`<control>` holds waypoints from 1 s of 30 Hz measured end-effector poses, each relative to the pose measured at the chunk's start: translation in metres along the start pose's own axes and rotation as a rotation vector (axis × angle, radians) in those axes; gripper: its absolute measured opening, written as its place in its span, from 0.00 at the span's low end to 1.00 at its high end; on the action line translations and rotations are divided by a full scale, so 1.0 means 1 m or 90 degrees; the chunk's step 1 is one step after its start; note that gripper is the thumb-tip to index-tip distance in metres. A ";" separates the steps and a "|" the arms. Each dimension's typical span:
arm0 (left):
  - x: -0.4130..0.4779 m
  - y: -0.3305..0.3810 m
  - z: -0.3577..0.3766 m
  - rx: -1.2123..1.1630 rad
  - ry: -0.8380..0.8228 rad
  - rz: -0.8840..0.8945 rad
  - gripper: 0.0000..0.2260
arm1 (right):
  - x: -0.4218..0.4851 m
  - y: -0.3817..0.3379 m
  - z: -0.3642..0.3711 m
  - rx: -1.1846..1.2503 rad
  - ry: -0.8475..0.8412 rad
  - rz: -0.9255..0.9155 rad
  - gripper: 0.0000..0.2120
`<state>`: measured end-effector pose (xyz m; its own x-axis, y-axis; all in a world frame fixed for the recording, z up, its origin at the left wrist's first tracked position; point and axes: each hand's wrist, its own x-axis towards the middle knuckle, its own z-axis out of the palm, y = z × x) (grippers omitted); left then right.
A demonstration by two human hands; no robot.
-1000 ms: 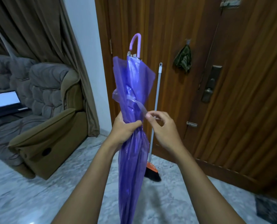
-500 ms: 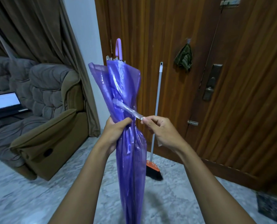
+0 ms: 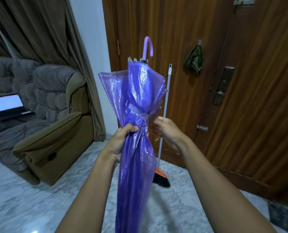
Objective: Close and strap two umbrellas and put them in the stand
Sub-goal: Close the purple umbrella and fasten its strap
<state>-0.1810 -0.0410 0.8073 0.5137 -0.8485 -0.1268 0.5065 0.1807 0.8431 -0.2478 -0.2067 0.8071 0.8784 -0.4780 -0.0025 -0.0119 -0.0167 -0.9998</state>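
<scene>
A folded umbrella of translucent purple plastic (image 3: pixel 136 165) is held upright in mid-air, curved lilac handle (image 3: pixel 147 47) uppermost, and its gathered canopy is gripped by the left hand (image 3: pixel 123 140), fingers and thumb curled round it. A clear plastic strap (image 3: pixel 138 113) is wound round the canopy just above that grip. The blurred fingertips (image 3: pixel 155 122) of the right hand (image 3: pixel 166 130) are held at its end, and whether it is pinched cannot be told. Beyond, a white-poled broom (image 3: pixel 165 106) is leaned against the brown wooden door (image 3: pixel 240 115).

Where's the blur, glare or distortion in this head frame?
Head view: motion blur smears the fingers of the right hand; glare streaks on the glossy translucent purple umbrella; white laptop screen blown out; wide-angle lens bows the brown wooden door.
</scene>
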 end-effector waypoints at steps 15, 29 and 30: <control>0.007 0.006 -0.002 0.160 0.097 0.190 0.24 | -0.016 -0.003 0.019 0.349 0.042 0.038 0.04; 0.003 0.012 0.019 0.410 0.097 0.237 0.20 | -0.032 -0.017 0.013 -0.026 0.183 -0.244 0.11; 0.003 0.011 0.020 0.425 0.065 0.234 0.20 | -0.032 -0.018 0.014 -0.038 0.188 -0.255 0.11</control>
<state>-0.1876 -0.0512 0.8268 0.6456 -0.7362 0.2028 -0.2186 0.0762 0.9728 -0.2692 -0.1789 0.8247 0.6462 -0.6521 0.3964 0.2637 -0.2967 -0.9179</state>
